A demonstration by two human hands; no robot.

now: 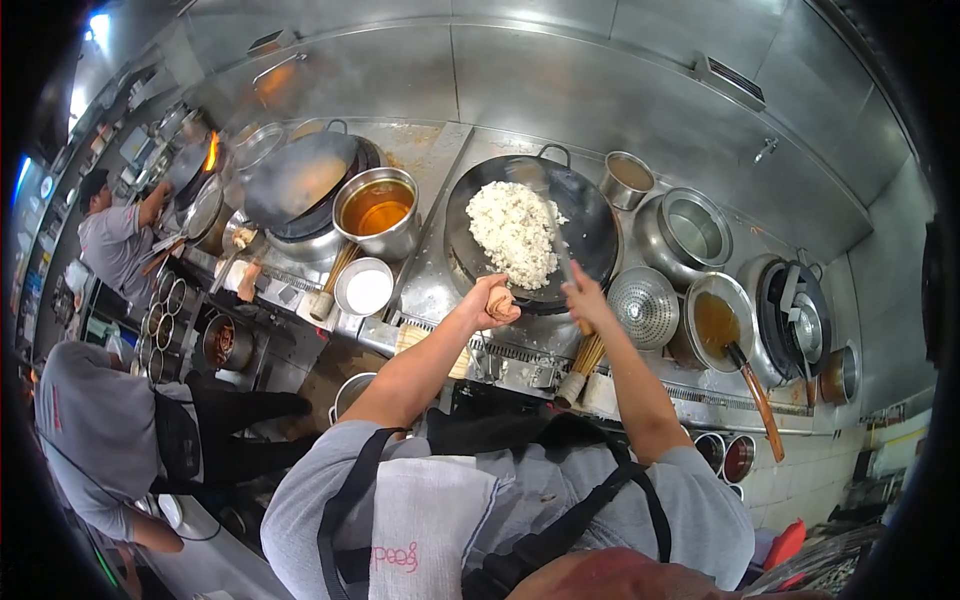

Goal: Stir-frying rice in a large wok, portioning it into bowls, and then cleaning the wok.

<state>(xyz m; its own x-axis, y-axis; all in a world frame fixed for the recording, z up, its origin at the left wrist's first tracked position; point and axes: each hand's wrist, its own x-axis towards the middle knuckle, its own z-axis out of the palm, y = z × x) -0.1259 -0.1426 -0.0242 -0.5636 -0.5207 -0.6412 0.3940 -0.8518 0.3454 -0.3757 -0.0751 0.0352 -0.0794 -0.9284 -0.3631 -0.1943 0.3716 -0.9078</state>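
Observation:
A large dark wok (589, 210) sits on the range before me, with a heap of white cooked rice (514, 232) in its left and middle part. At the wok's near rim, my left hand (478, 298) grips a folded brownish cloth (502, 304); whether a wok handle lies under the cloth is hidden. My right hand (586, 301) is closed around the handle of a metal wok spatula (556, 236). Blurred by motion, the spatula's blade reaches over the far edge of the rice. Some grains are scattered on the wok's bare right side.
Right of the wok are a perforated ladle (643, 307), a pot of liquid (628, 180) and an oil strainer (716, 319). Bamboo brushes (585, 364) lie near the front edge. Leftward stand an oil pot (377, 210), a steaming wok (300, 180) and two people (116, 240).

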